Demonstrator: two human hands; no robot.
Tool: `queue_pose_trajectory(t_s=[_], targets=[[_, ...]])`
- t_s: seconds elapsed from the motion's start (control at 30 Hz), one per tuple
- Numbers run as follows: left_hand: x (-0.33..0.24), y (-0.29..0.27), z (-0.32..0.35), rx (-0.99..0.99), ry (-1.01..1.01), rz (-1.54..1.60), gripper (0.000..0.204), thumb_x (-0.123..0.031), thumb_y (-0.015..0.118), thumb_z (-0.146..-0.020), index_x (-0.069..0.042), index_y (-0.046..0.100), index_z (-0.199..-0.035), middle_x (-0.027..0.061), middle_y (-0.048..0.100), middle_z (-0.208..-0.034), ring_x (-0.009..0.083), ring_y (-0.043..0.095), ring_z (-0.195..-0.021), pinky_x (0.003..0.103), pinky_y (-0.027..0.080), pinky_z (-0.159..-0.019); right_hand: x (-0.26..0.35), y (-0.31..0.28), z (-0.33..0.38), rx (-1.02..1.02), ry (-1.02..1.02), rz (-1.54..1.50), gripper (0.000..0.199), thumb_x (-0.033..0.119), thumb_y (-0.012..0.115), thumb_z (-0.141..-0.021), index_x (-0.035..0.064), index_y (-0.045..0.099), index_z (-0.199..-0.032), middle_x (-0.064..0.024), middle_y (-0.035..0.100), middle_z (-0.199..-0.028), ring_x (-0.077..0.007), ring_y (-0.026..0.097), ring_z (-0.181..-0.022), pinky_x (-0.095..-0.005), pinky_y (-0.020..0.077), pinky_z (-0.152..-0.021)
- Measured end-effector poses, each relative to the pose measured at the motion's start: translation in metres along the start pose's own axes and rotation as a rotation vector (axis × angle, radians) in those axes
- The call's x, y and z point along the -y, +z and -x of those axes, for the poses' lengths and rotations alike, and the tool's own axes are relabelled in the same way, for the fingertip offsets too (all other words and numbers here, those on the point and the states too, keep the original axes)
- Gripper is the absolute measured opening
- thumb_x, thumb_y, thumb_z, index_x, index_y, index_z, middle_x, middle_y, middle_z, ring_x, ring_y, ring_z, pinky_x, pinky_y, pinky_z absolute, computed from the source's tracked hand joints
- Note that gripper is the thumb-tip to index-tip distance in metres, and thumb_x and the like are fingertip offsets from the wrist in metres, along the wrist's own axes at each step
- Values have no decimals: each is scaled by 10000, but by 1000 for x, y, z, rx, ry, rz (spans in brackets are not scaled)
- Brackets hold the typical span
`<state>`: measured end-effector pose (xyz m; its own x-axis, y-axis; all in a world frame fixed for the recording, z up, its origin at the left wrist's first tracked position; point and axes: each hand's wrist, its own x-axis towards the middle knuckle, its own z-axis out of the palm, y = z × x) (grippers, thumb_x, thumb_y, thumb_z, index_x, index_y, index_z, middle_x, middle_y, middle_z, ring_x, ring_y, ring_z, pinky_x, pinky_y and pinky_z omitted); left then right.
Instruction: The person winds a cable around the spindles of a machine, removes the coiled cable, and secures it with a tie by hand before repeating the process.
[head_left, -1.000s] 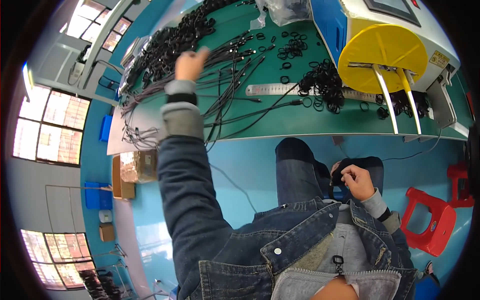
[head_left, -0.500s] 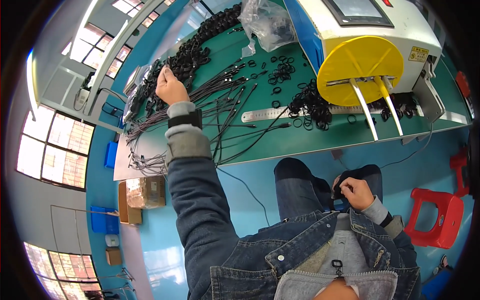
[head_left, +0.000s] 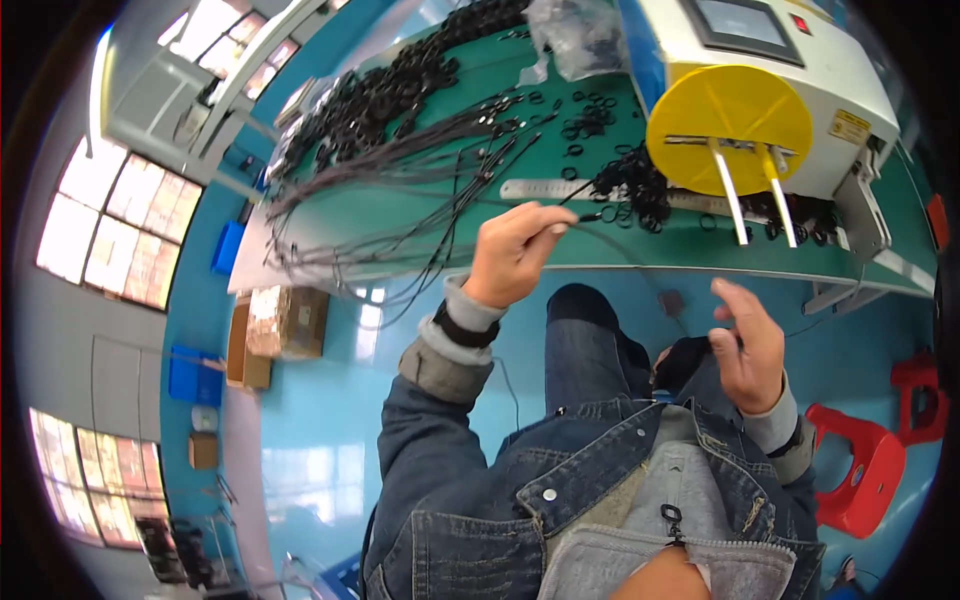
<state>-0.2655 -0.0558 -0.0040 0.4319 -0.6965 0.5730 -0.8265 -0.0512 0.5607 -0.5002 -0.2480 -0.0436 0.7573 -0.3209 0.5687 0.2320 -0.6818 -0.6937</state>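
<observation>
A thin black cable is pinched between thumb and fingers of the left hand, just in front of the near edge of the green surface. One end points toward the metal ruler lying on that surface; the rest trails down toward the person's lap, though its run there is hard to follow. It looks light, limp and slippery, likely to sag and swing when lifted, so a hold close to the end would probably steer the tip best.

The right hand is open, fingers spread and holding nothing, above the right knee, beside a dark bundle on the lap that I cannot make out.

Beyond the ruler lie loose black rings. Left of it a sheaf of similar cables fans across the surface, with a heap of black rings behind. Right of the ruler stands a machine with a yellow disc. A red stool sits on the floor.
</observation>
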Motion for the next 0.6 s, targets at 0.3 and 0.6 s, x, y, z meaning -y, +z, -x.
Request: queue_pose_trajectory(t_s=[0.3, 0.6], targets=[[-34, 38, -10, 12, 128, 65, 146, 4, 587, -764, -43, 623, -897, 91, 545, -674, 220, 540, -587, 309, 423, -527, -9, -4, 27, 52, 191, 86, 278, 48, 552, -839, -20, 547, -1108, -133, 599, -861, -213, 555, -681, -284, 458, -599], [-77, 84, -40, -8, 180, 49, 247, 23, 597, -743, -36, 625, -981, 85, 538, -636, 202, 544, -547, 267, 433, -513, -10, -55, -30, -461, -290, 485, 346, -97, 637, -674, 0, 608, -1005, -128, 576, -782, -258, 554, -651, -291, 460, -586]])
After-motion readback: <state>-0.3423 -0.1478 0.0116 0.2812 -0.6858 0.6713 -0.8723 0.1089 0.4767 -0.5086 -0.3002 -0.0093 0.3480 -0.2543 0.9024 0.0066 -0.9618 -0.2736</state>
